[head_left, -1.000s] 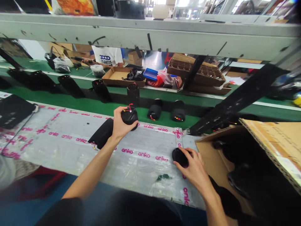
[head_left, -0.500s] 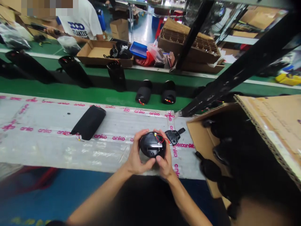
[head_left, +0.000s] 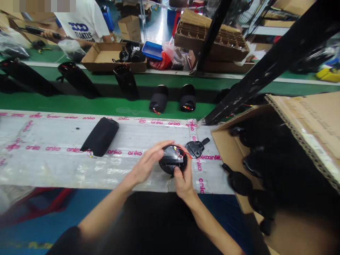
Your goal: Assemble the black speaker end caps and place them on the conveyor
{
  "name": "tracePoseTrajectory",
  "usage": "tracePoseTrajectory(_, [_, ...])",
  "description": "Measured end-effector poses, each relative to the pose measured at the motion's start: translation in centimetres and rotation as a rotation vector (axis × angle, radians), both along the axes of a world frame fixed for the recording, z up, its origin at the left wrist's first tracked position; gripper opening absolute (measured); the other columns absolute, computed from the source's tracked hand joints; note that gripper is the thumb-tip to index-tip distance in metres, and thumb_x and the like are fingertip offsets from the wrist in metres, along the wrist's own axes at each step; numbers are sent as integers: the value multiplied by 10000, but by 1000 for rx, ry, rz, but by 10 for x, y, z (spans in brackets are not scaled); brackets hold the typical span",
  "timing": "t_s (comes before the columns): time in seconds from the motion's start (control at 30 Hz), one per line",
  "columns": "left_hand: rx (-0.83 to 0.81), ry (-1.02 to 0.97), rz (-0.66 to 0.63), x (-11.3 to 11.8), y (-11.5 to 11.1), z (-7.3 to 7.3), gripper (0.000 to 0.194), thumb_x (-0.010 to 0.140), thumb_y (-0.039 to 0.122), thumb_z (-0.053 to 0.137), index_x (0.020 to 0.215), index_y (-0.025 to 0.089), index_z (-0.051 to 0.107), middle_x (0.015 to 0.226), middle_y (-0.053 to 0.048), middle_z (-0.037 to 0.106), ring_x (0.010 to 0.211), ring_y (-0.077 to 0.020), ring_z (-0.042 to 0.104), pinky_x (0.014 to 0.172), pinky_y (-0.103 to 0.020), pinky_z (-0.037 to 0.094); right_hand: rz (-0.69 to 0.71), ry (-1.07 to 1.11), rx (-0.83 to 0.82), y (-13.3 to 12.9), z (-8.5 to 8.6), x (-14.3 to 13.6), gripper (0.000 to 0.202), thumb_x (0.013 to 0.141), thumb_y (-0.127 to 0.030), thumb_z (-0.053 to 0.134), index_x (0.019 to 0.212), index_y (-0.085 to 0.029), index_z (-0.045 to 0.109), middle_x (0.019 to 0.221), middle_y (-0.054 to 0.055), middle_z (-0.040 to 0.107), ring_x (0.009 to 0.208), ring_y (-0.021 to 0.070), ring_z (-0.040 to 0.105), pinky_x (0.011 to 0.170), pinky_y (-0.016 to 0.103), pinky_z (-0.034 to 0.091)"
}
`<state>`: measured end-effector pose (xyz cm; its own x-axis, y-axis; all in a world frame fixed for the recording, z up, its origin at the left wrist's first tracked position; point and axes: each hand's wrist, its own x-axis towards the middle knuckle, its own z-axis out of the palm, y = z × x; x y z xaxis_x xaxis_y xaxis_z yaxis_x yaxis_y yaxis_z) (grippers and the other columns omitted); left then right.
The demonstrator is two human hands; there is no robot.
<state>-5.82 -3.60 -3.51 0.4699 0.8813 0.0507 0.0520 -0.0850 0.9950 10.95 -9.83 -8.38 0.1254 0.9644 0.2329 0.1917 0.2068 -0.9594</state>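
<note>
A round black speaker body (head_left: pixel 172 165) stands on the plastic-covered bench, its end with red wires and a small white connector facing up. My right hand (head_left: pixel 183 177) grips it from the right, thumb over the near rim. My left hand (head_left: pixel 147 163) is at its left side, fingers stretched out flat beside the upper left rim; whether they touch it I cannot tell. Just right of the speaker lies a black end cap with a strap (head_left: pixel 197 147). Farther left, another black speaker body (head_left: pixel 101 137) lies on its side with wires coming out.
An open carton (head_left: pixel 233 156) with several black strapped caps stands on the right. A slanted black post (head_left: pixel 247 76) rises behind it. Several black speaker bodies (head_left: pixel 126 82) stand on the green surface (head_left: pixel 101 106) beyond. A person in a white shirt (head_left: pixel 82 24) works across it.
My left hand has let go of the speaker's side and moved up and left, its fingers straightened. My right hand keeps its hold. The view has shifted slightly.
</note>
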Motion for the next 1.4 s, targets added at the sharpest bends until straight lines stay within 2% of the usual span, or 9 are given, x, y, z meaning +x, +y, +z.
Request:
tracePoseTrajectory(0.23, [76, 399, -196, 4, 33, 51, 401, 1076, 350, 552, 1445, 323, 707, 1423, -15, 768, 1280, -276, 746, 1103, -432, 584, 168, 43, -110, 1, 15, 29, 795, 1013, -561, 591, 1693, -276, 292, 1763, 114, 374, 1647, 333, 362, 1334, 551, 373])
tracePoseTrajectory(0.37, [45, 443, -144, 8, 26, 51, 341, 1065, 362, 552, 1330, 289, 754, 1302, -30, 815, 1098, -266, 783, 928, -380, 601, 75, 231, -103, 40, 40, 64, 409, 961, -532, 628, 1250, -246, 670, 1346, 130, 702, 1240, 312, 702, 993, 473, 627])
tracePoseTrajectory(0.47, [-15, 348, -130, 6, 26, 41, 287, 1048, 362, 594, 1307, 262, 667, 1290, -62, 814, 1046, -246, 781, 870, -358, 584, 271, 70, -288, 74, 69, 76, 225, 911, -436, 727, 899, -216, 681, 805, 12, 701, 669, 168, 655, 687, 333, 572])
tracePoseTrajectory(0.63, [-102, 195, -128, 2, 28, 32, 338, 1024, 401, 653, 1278, 264, 476, 1293, -124, 808, 1013, -229, 784, 827, -342, 568, 587, -216, -361, 100, 107, 73, 114, 878, -294, 721, 870, -180, 723, 734, -10, 717, 606, 123, 629, 584, 246, 469])
tracePoseTrajectory(0.83, [115, 536, -332, -7, 52, 74, 309, 1035, 495, 564, 1098, 227, 706, 993, -48, 800, 874, -241, 736, 744, -323, 510, 660, -669, -310, 114, 131, 63, 108, 754, -114, 688, 792, -215, 673, 636, -47, 708, 558, 130, 657, 548, 229, 420])
tracePoseTrajectory(0.93, [253, 764, -399, -1, 68, 94, 413, 1029, 413, 497, 731, 195, 682, 602, 6, 595, 543, -152, 518, 579, -307, 347, 678, -798, -318, 122, 136, 57, 152, 715, -99, 698, 716, -230, 621, 567, -49, 665, 544, 143, 636, 518, 233, 377])
tracePoseTrajectory(1.07, [467, 895, -477, 16, 74, 101, 292, 888, 235, 583, 599, 200, 606, 477, 31, 407, 446, -114, 329, 541, -330, 243, 642, -826, -302, 119, 134, 53, 156, 702, -115, 710, 694, -234, 609, 565, -42, 656, 532, 146, 618, 495, 238, 347])
tracePoseTrajectory(1.27, [569, 981, -492, 35, 70, 106, 322, 791, 106, 645, 508, 215, 537, 420, 23, 328, 433, -154, 361, 582, -362, 311, 551, -712, -298, 103, 133, 61, 91, 758, -122, 686, 736, -207, 663, 565, -39, 672, 485, 129, 606, 502, 243, 378])
tracePoseTrajectory(1.4, [665, 1093, -501, 36, 70, 112, 293, 817, 117, 656, 545, 207, 592, 454, 12, 384, 442, -164, 427, 552, -354, 317, 547, -550, -239, 110, 121, 97, 184, 946, -302, 640, 911, -180, 773, 830, 41, 811, 755, 202, 767, 717, 316, 581])
